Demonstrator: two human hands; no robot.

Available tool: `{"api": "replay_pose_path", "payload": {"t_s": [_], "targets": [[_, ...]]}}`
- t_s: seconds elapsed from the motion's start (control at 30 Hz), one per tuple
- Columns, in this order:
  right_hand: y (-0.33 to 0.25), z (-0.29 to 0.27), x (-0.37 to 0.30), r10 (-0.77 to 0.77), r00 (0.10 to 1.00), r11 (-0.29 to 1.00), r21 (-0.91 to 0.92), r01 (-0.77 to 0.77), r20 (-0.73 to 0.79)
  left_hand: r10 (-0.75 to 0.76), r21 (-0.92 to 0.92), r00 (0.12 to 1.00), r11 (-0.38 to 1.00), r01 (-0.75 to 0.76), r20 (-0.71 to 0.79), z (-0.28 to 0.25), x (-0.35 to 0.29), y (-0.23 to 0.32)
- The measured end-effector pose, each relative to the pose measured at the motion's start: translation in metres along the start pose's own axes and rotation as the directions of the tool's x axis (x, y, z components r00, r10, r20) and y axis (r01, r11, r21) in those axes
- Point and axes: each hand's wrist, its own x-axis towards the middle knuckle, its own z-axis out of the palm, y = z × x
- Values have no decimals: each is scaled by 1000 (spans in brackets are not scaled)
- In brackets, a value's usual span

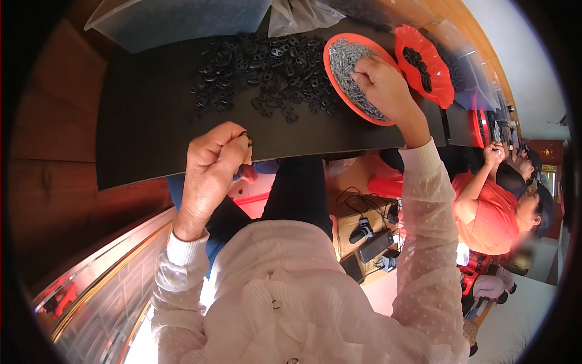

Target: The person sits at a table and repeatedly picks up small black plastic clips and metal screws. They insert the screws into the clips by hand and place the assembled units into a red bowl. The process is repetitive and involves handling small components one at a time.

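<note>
My left hand [212, 161] is closed at the table's near edge, pinching a small black part [246, 136] between thumb and forefinger. Most of that part is hidden by the fingers. My right hand [388, 88] reaches over a red plate [331, 71] heaped with small, thin grey metal pieces [347, 56]. Its fingertips are pinched together at the heap; whether a piece is between them cannot be seen. Many loose black parts with holes [285, 64] lie spread across the dark tabletop [151, 130], left of the plate.
Right of the plate stands a red wavy-edged dish [441, 79] of small black pieces. A clear plastic bin [176, 24] and a plastic bag [300, 18] sit at the back. Below, cables and black devices [376, 246] lie on a box. A person in red [491, 212] works at the right.
</note>
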Motion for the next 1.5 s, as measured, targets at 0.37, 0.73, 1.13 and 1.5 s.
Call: {"api": "replay_pose_path", "payload": {"t_s": [0.37, 0.73, 1.13, 1.5], "targets": [[2, -4, -6, 14, 998, 998, 62, -10, -65, 11, 38, 1000, 999, -10, -21, 3, 1, -3], [-2, -11, -4, -15, 999, 1000, 12, 15, 50, -11, 41, 1000, 999, 12, -29, 4, 0, 1], [9, -10, -9, -101, 993, 993, 59, 105, -55, 28, 98, 998, 995, -22, -63, 5, 1, -4], [0, -14, -7, -4, 998, 999, 50, 1, 69, 41, 105, 996, 994, -33, -76, 3, 2, -8]]}}
